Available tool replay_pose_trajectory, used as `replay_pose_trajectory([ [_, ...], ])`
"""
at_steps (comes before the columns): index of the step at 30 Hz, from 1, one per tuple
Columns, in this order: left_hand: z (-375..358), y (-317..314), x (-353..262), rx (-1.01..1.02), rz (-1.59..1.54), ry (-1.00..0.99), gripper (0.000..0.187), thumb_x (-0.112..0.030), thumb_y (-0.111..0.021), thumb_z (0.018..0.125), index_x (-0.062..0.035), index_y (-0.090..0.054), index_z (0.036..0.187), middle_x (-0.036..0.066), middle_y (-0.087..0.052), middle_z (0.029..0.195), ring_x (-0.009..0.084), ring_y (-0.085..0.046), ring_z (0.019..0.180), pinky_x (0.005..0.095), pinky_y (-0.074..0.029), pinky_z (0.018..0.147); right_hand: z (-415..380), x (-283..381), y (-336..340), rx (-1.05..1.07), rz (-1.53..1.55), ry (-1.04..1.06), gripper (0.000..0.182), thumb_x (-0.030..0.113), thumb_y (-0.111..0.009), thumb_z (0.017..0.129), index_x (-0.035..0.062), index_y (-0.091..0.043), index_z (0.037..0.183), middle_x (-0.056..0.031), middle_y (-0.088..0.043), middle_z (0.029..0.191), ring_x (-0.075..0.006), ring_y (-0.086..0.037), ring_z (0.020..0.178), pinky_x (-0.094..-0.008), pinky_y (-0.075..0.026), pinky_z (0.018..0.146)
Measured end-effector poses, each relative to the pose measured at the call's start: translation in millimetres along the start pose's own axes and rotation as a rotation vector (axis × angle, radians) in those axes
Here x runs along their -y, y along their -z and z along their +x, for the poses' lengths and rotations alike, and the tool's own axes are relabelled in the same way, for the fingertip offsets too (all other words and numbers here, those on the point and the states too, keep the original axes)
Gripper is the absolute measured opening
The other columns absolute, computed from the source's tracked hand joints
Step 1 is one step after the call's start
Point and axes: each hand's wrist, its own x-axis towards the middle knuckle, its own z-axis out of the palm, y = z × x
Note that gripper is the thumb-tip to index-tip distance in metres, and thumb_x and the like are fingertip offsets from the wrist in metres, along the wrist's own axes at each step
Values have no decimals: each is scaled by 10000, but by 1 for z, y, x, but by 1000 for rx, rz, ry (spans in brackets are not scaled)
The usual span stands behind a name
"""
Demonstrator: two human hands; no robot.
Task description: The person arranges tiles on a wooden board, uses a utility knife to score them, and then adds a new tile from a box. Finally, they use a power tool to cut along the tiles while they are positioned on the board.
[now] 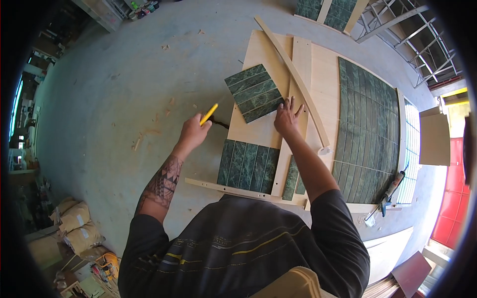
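While the left hand (193, 133) is closed around a yellow utility knife (209, 113), the right hand (287, 118) lies open and flat, fingers spread, at the near right corner of a green tile sheet (254, 92). This sheet rests tilted on a pale wooden board (261, 49), which lies on the concrete floor (124, 89). The knife points toward the left edge of the board, just left of the sheet, so the sheet sits between the two hands and slightly farther away. A second green tile sheet (248, 166) lies nearer, below both hands. A curved wooden strip (298, 79) crosses the board to the right of the right hand, and a large tiled panel (365, 129) lies farther right.
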Motion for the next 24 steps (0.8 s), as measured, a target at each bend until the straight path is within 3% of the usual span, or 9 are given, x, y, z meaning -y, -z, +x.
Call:
replay_pose_trajectory([
  [1, 23, -12, 12, 16, -106, 97, 408, -343, -670, 990, 4, -626, 1200, 169, -722, 890, 344, -715, 784, 419, -564, 693, -8, 7, -6, -41, -44, -36, 481, 167, -470, 983, -55, -547, 1403, -241, -334, 1630, -404, -155, 1587, -711, 3, 1231],
  [2, 48, -31, 22, 18, -108, 82, 408, -343, -670, 990, 4, -626, 1200, 169, -722, 890, 344, -715, 784, 419, -564, 693, -14, 16, -8, -83, -89, -72, 532, 158, -467, 976, -51, -496, 1465, -240, -293, 1658, -402, -130, 1595, -705, 2, 1231],
  [4, 90, -67, 37, -32, -850, 383, 393, -400, -628, 1036, -36, -620, 1185, 24, -636, 795, 196, -651, 689, 330, -532, 615, -25, 32, -9, -44, -33, -134, 579, 142, -456, 966, -52, -437, 1511, -239, -237, 1688, -398, -94, 1604, -699, -4, 1229],
  [7, 137, -103, 19, -104, -940, 355, 372, -427, -587, 1062, -72, -601, 1171, -41, -555, 819, 106, -577, 661, 273, -494, 567, -41, 55, -15, -109, 88, -182, 664, 143, -513, 948, -56, -338, 1556, -265, -223, 1685, -412, -91, 1602, -700, -36, 1229],
  [12, 207, -146, 18, 1, -963, 388, 361, -375, -637, 1045, -56, -588, 1205, 36, -603, 955, 134, -594, 775, 320, -501, 619, -65, 65, -23, -48, 190, -219, 739, 187, -579, 960, -75, -278, 1581, -309, -193, 1675, -465, -99, 1585, -596, -120, 1268],
  [16, 222, -148, 14, -84, -1005, 453, 363, -272, -743, 982, -4, -602, 1182, 71, -634, 982, 197, -595, 827, 383, -504, 727, -61, 63, -33, -166, 339, -149, 776, 153, -620, 946, -101, -242, 1575, -378, -211, 1628, -533, -196, 1529, -533, -160, 1285],
  [19, 221, -119, 10, -231, -1015, 330, 329, -246, -729, 992, 9, -603, 1157, 74, -634, 959, 176, -592, 827, 369, -502, 721, -47, 71, -40, -199, 495, -191, 782, 231, -601, 979, -92, -227, 1586, -361, -207, 1641, -518, -187, 1538, -561, -162, 1276],
  [21, 216, -90, 13, -220, -1014, 274, 317, -242, -727, 994, 7, -601, 1144, 72, -635, 963, 174, -588, 823, 369, -500, 715, -35, 80, -47, -257, 410, -342, 817, 403, -531, 1017, -80, -220, 1598, -321, -171, 1675, -470, -142, 1569, -552, -123, 1282],
  [24, 193, -32, -3, -259, -937, 132, 338, -248, -706, 1008, 24, -588, 1172, 93, -642, 994, 207, -590, 844, 376, -503, 755, -17, 114, -54, -286, 212, -503, 870, 519, -476, 1021, -69, -218, 1608, -290, -179, 1688, -445, -140, 1577, -552, -96, 1282],
])
